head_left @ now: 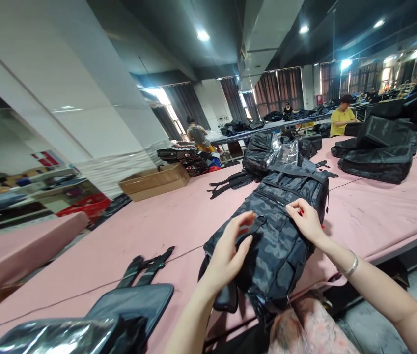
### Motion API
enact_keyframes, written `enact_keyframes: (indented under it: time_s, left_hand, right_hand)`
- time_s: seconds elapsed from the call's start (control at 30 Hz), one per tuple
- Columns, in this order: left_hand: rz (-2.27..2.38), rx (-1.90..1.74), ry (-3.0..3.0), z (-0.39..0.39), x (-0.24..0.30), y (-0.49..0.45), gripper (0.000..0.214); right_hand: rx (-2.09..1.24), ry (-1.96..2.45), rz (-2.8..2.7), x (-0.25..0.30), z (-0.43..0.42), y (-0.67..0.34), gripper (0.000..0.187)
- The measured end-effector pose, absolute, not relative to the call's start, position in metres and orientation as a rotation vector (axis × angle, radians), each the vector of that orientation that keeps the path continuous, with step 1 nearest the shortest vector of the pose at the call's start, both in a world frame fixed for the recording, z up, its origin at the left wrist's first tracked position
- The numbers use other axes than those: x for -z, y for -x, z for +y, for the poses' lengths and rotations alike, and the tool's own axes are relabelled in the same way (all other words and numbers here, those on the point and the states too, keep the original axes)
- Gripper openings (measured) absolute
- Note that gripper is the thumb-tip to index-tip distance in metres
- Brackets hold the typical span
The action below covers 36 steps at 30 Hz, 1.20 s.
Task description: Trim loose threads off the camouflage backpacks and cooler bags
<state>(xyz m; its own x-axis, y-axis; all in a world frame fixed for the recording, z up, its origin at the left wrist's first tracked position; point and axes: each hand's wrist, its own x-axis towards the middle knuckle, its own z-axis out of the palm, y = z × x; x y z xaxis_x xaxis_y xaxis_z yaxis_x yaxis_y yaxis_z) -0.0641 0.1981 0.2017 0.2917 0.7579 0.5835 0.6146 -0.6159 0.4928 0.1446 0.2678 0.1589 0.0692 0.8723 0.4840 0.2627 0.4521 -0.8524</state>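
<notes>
A dark camouflage backpack (278,231) lies on the pink table (164,221) in front of me, its far end wrapped in clear plastic. My left hand (228,253) rests on the near left part of the pack, fingers curled and pinching a black strap or loop there. My right hand (307,221) lies on the pack's right side with the fingers bent, closed on a small red item whose shape I cannot make out.
Another bag in shiny plastic (94,324) with black straps lies at the near left. A cardboard box (154,181) stands at the table's far left. Black bags (377,157) pile up at the right. A person in yellow (343,120) and other workers sit far off.
</notes>
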Motion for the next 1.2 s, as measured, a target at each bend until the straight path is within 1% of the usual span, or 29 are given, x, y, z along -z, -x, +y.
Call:
enact_keyframes:
  time_s: [0.03, 0.07, 0.13, 0.2, 0.3, 0.33, 0.4, 0.5, 0.63, 0.7, 0.8, 0.87, 1.0, 1.07, 1.13, 1.2]
  left_hand:
    - [1.272, -1.142, -2.434, 0.210, -0.202, 0.061, 0.047]
    - [1.281, -1.060, -2.487, 0.222, -0.202, 0.058, 0.056]
    - [1.361, -0.959, -2.542, 0.238, -0.199, 0.055, 0.061]
    - [1.512, -1.040, -2.453, 0.245, -0.198, 0.056, 0.053]
    - [1.689, -1.299, -2.195, 0.242, -0.201, 0.061, 0.034]
    - [1.705, -1.311, -2.166, 0.240, -0.203, 0.062, 0.028]
    - [1.713, -1.186, -2.211, 0.239, -0.206, 0.061, 0.022]
    - [1.775, -0.901, -2.314, 0.246, -0.205, 0.054, 0.024]
    - [1.935, -0.603, -2.474, 0.255, -0.202, 0.039, 0.016]
    - [1.966, -0.635, -2.555, 0.254, -0.200, 0.031, 0.017]
    - [1.802, -0.797, -2.532, 0.246, -0.197, 0.018, 0.022]
    - [1.731, -0.756, -2.486, 0.240, -0.195, 0.009, 0.023]
    - [1.889, -0.585, -2.557, 0.235, -0.187, -0.003, 0.015]
    - [1.887, -0.567, -2.568, 0.236, -0.183, -0.005, 0.015]
    - [1.828, -0.656, -2.508, 0.237, -0.181, -0.003, 0.017]
    - [1.775, -0.819, -2.387, 0.237, -0.181, 0.001, 0.017]
  right_hand:
    - [-0.630, 1.051, -1.474, -0.157, 0.268, -0.145, 0.028]
    - [-0.635, 1.043, -1.475, -0.156, 0.267, -0.144, 0.028]
    - [-0.637, 1.036, -1.474, -0.154, 0.263, -0.144, 0.028]
    - [-0.638, 1.039, -1.467, -0.154, 0.260, -0.143, 0.027]
    - [-0.642, 1.037, -1.460, -0.153, 0.257, -0.144, 0.027]
    - [-0.642, 1.034, -1.458, -0.152, 0.256, -0.144, 0.026]
    - [-0.644, 1.031, -1.460, -0.151, 0.256, -0.144, 0.026]
    - [-0.647, 1.032, -1.471, -0.151, 0.254, -0.142, 0.027]
    - [-0.665, 1.016, -1.468, -0.151, 0.253, -0.142, 0.026]
    - [-0.688, 1.012, -1.446, -0.150, 0.255, -0.144, 0.028]
    - [-0.733, 0.989, -1.388, -0.148, 0.257, -0.145, 0.030]
    - [-0.765, 0.966, -1.359, -0.147, 0.259, -0.146, 0.030]
    - [-0.805, 0.953, -1.343, -0.147, 0.258, -0.146, 0.030]
    - [-0.809, 0.955, -1.352, -0.148, 0.257, -0.146, 0.030]
    - [-0.799, 0.956, -1.369, -0.149, 0.256, -0.147, 0.029]
    - [-0.752, 0.975, -1.400, -0.151, 0.254, -0.150, 0.028]
